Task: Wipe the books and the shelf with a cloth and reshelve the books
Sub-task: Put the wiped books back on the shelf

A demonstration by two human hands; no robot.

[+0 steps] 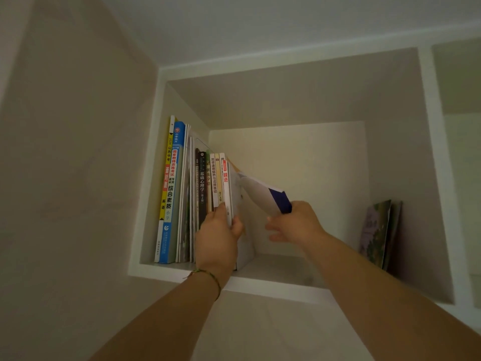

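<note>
We found the upright row of books (191, 194) packed against the left wall of the shelf (276, 269), starting with a yellow-spined book (164, 188) and a blue-spined book (171, 194). We counted roughly a dozen spines there, though the thin ones in the middle blurred together, so the count was uncertain. Our left hand (218, 235) was wrapped around the lower edge of the rightmost upright books, thumb curled on their right side, bracing them. Just right of it, the white book with a dark blue band (263, 194) was tilted, its top leaning into the row, and our right hand (294, 222) gripped its lower corner. Well apart, against the right wall, two thin green-covered books (380, 235) leaned. We saw no cloth.

We judged the main risk was the tilted book's corner catching a neighbour's cover and creasing it if pushed in at that angle. Letting go with the left hand early could let the row slump rightward.
</note>
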